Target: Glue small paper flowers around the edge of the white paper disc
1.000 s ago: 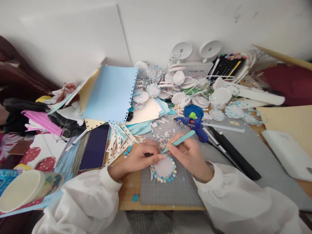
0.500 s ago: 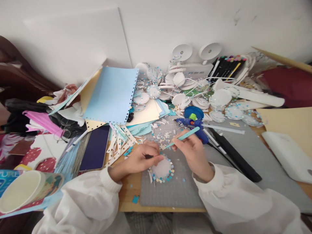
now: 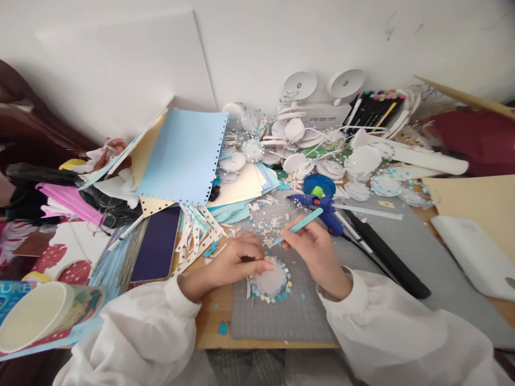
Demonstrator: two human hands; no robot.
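A round white disc (image 3: 270, 279), its rim dotted with small blue, white and cream paper stars, lies on the grey cutting mat (image 3: 281, 327). My left hand (image 3: 241, 257) is closed on the disc's upper left edge, the thumb across its face and the other fingers curled. Between the fingers of my right hand (image 3: 316, 244) is a pair of teal tweezers (image 3: 301, 224), its tip pointing down and left just above the disc's far rim. Whether the tip pinches a star is too small to tell. Loose paper stars (image 3: 273, 225) are scattered right behind both hands.
A blue glue gun (image 3: 309, 201) lies behind my right hand, and a black stick-like tool (image 3: 386, 254) to its right. Star-edged discs (image 3: 253, 150) pile up along the wall. On the left are a phone (image 3: 155, 246), blue paper (image 3: 183, 155) and a paper cup (image 3: 36, 316).
The disc has shifted slightly right under my left hand, its thumb moving with it. The tweezers in my right hand have drawn a little to the left.
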